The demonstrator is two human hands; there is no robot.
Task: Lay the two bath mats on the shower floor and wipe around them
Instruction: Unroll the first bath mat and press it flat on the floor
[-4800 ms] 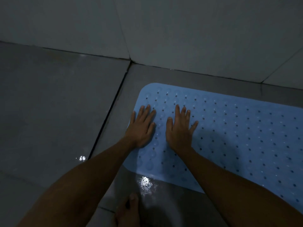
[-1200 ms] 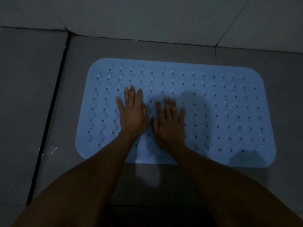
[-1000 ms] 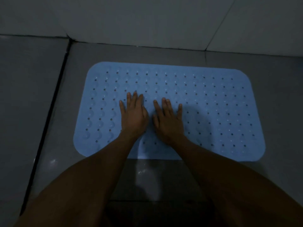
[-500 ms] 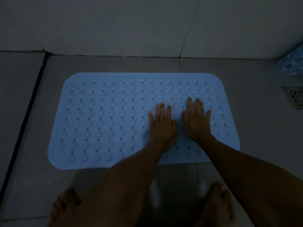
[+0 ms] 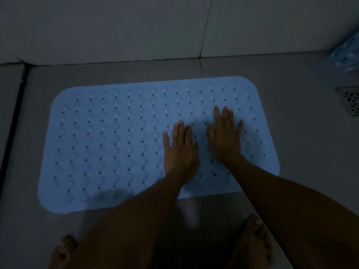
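Neither grip holds anything: left hand and right hand press flat, fingers straight, on the light-blue perforated rubber bath mat, lying flat.

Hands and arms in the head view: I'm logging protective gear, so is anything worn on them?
Nothing that shows. The left hand and right hand are bare, without gloves; no rings or watch are discernible in the dim light. Both forearms are sleeveless as far as the frame reaches.

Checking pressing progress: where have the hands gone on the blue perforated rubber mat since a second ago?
Yes: left hand and right hand moved from the blue perforated rubber mat's middle toward its drain-side end.
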